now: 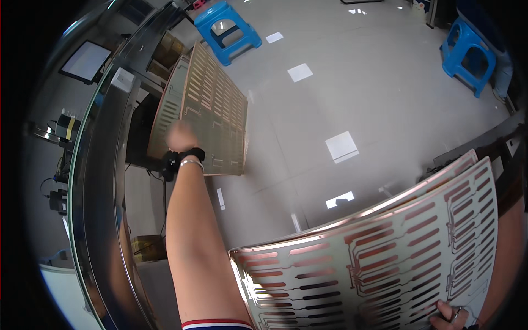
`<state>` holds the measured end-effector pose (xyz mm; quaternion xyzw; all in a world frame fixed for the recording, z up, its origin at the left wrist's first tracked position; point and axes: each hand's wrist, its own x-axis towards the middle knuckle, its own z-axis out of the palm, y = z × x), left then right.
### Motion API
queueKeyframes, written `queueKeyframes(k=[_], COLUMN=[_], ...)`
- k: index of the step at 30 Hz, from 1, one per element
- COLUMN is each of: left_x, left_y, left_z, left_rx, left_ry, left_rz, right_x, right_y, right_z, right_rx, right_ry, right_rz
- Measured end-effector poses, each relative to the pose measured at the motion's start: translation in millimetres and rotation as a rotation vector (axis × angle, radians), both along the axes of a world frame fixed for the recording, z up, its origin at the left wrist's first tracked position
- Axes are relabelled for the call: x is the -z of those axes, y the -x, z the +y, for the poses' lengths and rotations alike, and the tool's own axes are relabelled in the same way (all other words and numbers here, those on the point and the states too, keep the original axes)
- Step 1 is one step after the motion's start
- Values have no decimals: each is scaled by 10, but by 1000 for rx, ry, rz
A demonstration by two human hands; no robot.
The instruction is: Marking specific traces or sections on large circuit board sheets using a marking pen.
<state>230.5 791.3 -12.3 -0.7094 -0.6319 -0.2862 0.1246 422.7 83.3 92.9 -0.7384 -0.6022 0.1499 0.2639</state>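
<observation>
On the left, my left hand [182,135] is smeared by motion at the top edge of large, thin circuit board panels [220,118] that lean upright; its fingers cannot be made out. A black band and a bracelet circle that wrist. Close to me at the lower right, my right hand [450,317], with a ring on one finger, grips a pale green circuit board panel [396,258] with copper strips and traces. Its fingertips press on the panel's face. At least one more panel [429,181] shows along the far edge behind it.
A dark bench with a glass edge [82,220] runs down the left, with a monitor [86,61] and a white box [123,80] nearby. Cardboard boxes [168,49] sit below it. Blue plastic stools stand at the back [226,32] and right [467,58], the latter beside a person's leg [502,77].
</observation>
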Motion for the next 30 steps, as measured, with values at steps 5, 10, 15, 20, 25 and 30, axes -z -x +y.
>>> queueKeyframes(k=[5,10,15,20,25,30], left_x=[0,267,583,691,48,-1356], left_y=[254,1063,1419,1733,1353,410], left_z=[200,163,-283,-757,-1221,-2383], left_rx=[-157,-13,-68,64,449,749], left_ry=[-170,-250,38,442,441,356], left_rz=[189,566,657,515,80,-153], right_x=[4,-27,30,149,47,119], right_y=[-19,-55,-77,1,73,112], right_z=[-37,-38,-140,-124,18,-123], right_rx=[-57,-90,-62,31,24,-8], right_ry=[47,65,87,-6,-121,-158], right_rz=[71,88,127,7,-82,-44])
